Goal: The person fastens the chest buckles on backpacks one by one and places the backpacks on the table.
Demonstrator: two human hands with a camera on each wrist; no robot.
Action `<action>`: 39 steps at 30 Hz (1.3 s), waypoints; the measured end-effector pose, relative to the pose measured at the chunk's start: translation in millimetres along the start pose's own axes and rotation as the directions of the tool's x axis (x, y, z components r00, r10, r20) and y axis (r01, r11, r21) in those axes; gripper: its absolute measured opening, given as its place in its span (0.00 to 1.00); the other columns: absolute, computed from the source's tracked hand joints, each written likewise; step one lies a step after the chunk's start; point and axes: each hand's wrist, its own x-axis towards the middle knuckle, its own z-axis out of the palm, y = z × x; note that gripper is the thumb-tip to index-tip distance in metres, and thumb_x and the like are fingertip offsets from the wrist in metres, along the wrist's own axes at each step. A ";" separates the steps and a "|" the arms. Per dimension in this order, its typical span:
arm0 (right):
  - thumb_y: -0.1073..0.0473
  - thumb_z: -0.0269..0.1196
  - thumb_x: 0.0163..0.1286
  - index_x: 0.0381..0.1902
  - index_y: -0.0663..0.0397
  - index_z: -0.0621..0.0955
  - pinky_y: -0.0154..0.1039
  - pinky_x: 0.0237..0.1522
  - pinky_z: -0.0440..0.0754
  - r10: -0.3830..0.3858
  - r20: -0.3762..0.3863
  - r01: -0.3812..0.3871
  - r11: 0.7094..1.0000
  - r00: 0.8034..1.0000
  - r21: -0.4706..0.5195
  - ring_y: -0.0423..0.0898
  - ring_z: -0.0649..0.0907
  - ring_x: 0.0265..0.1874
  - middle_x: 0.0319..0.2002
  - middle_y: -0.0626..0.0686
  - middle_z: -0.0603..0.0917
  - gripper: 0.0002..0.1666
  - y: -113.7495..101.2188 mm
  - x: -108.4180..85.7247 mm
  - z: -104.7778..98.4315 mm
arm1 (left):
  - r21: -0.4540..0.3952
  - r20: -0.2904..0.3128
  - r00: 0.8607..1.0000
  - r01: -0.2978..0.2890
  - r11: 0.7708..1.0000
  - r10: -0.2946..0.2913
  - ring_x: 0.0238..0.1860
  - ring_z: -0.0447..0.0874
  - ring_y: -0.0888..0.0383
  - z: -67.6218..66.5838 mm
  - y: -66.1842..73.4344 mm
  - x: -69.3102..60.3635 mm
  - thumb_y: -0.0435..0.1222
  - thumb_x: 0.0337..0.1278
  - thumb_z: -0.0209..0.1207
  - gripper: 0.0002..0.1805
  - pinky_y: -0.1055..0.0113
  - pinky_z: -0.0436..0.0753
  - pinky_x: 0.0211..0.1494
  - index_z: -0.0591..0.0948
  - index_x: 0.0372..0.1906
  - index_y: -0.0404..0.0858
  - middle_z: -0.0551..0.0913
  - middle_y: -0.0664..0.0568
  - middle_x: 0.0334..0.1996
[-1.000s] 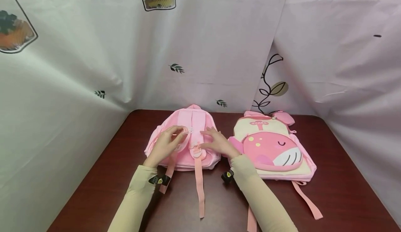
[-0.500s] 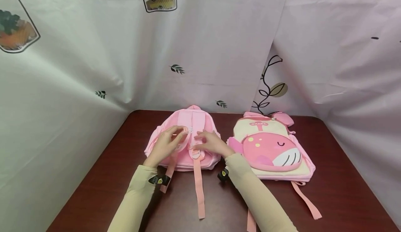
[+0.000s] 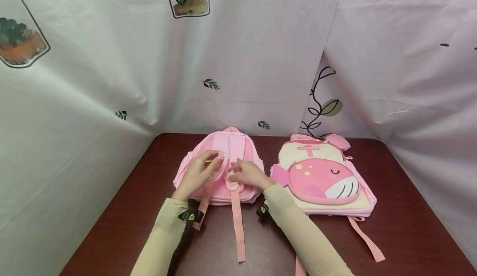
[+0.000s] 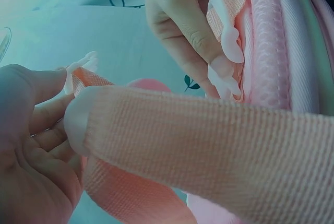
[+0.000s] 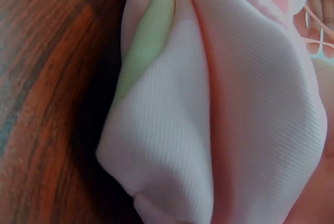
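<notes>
A pink backpack lies with its straps up at the table's middle. My left hand pinches a white buckle piece on an orange-pink strap between thumb and fingertips, above the pack. My right hand is at the other shoulder strap, its thumb and a finger on a white buckle there. In the left wrist view my right hand touches that white clip at the pack's side. The pack's fabric fills most of the right wrist view.
To the right lies a second backpack, cream with a pink whale on its front, close to my right forearm. Webbing straps trail toward the front on the dark red table. Printed curtains hang behind and at the sides.
My right hand has moved left and slightly down, its fingers closing onto the buckle of the right shoulder strap. My left hand has stayed nearly still with its buckle piece.
</notes>
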 end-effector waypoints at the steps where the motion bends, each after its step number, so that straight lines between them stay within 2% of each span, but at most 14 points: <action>1: 0.52 0.71 0.64 0.49 0.54 0.88 0.48 0.67 0.71 0.002 -0.004 -0.002 1.000 1.000 -0.005 0.55 0.74 0.67 0.63 0.58 0.80 0.18 -0.2 0.0 1.0 | -0.001 -0.004 1.000 -0.004 1.000 0.004 0.53 0.84 0.49 -0.1 0.0 -0.6 0.39 0.73 0.58 0.16 0.52 0.83 0.56 0.82 0.57 0.34 0.85 0.44 0.51; 5: 0.53 0.71 0.63 0.46 0.53 0.88 0.47 0.63 0.76 -0.014 -0.026 0.014 1.000 1.000 -0.010 0.53 0.79 0.62 0.61 0.59 0.81 0.15 -1.5 -1.6 2.7 | -0.013 -0.023 1.000 -0.020 1.000 0.019 0.53 0.84 0.48 -0.3 -0.8 -2.5 0.38 0.73 0.59 0.16 0.51 0.83 0.55 0.81 0.57 0.34 0.85 0.44 0.50; 8: 0.54 0.71 0.63 0.46 0.53 0.88 0.43 0.51 0.81 -0.035 -0.035 0.035 0.999 0.999 0.005 0.49 0.85 0.48 0.53 0.58 0.86 0.15 -2.2 -4.3 1.6 | -0.020 -0.031 0.999 -0.025 0.999 0.024 0.53 0.84 0.48 -1.1 -1.0 -3.4 0.38 0.72 0.59 0.15 0.51 0.83 0.55 0.81 0.56 0.34 0.85 0.44 0.50; 11: 0.54 0.71 0.62 0.47 0.54 0.87 0.37 0.40 0.81 -0.046 -0.041 0.048 0.998 0.998 0.038 0.43 0.82 0.34 0.42 0.51 0.87 0.17 -1.5 -6.6 -0.7 | -0.021 -0.039 0.999 -0.028 0.999 0.027 0.53 0.84 0.48 -2.1 -0.9 -3.9 0.38 0.72 0.59 0.15 0.51 0.83 0.56 0.82 0.56 0.34 0.85 0.44 0.50; 13: 0.54 0.71 0.62 0.48 0.55 0.87 0.35 0.35 0.79 -0.048 -0.049 0.051 0.996 0.998 0.079 0.42 0.79 0.29 0.36 0.48 0.85 0.17 -1.6 -8.1 -3.1 | -0.023 -0.045 0.998 -0.033 0.999 0.032 0.53 0.84 0.48 -2.9 -1.3 -4.1 0.38 0.72 0.59 0.14 0.51 0.83 0.56 0.82 0.55 0.34 0.85 0.44 0.50; 18: 0.51 0.71 0.63 0.47 0.51 0.87 0.36 0.36 0.78 -0.047 -0.110 0.065 0.983 0.993 0.172 0.43 0.79 0.32 0.32 0.47 0.83 0.17 -2.8 -10.3 -10.0 | -0.030 -0.060 0.997 -0.041 0.999 0.039 0.52 0.84 0.50 -5.1 -1.9 -3.3 0.38 0.73 0.59 0.14 0.52 0.83 0.56 0.82 0.54 0.35 0.85 0.45 0.49; 25: 0.49 0.71 0.65 0.47 0.48 0.87 0.42 0.49 0.82 0.007 -0.226 0.077 0.929 0.974 0.362 0.46 0.84 0.49 0.45 0.46 0.88 0.16 -2.6 -14.8 -18.0 | -0.054 -0.092 0.994 -0.066 0.996 0.060 0.51 0.85 0.50 -3.3 -2.4 -0.3 0.36 0.71 0.60 0.13 0.52 0.83 0.55 0.83 0.54 0.34 0.86 0.45 0.49; 28: 0.49 0.71 0.66 0.48 0.48 0.87 0.44 0.52 0.81 0.033 -0.266 0.077 0.915 0.963 0.395 0.47 0.84 0.52 0.45 0.47 0.89 0.16 -1.8 -17.1 -21.1 | -0.065 -0.083 0.994 -0.072 0.995 0.067 0.52 0.84 0.49 -1.2 -1.9 1.9 0.37 0.72 0.59 0.13 0.52 0.83 0.55 0.83 0.54 0.34 0.85 0.45 0.49; 33: 0.49 0.70 0.68 0.53 0.50 0.85 0.45 0.54 0.81 0.039 -0.277 0.084 0.903 0.960 0.422 0.48 0.84 0.51 0.46 0.50 0.89 0.20 -3.5 -17.7 -23.3 | -0.060 -0.087 0.995 -0.054 0.997 0.049 0.52 0.84 0.50 -0.8 -0.9 2.2 0.38 0.72 0.60 0.14 0.52 0.83 0.56 0.83 0.55 0.36 0.85 0.46 0.50; 39: 0.49 0.71 0.66 0.56 0.48 0.85 0.42 0.52 0.81 0.017 -0.313 0.114 0.912 0.949 0.394 0.46 0.84 0.48 0.47 0.49 0.88 0.22 -5.6 -16.4 -22.3 | -0.053 -0.073 0.995 -0.073 0.996 0.069 0.52 0.85 0.48 -2.5 -2.2 0.6 0.36 0.71 0.60 0.13 0.52 0.84 0.54 0.83 0.55 0.34 0.85 0.45 0.50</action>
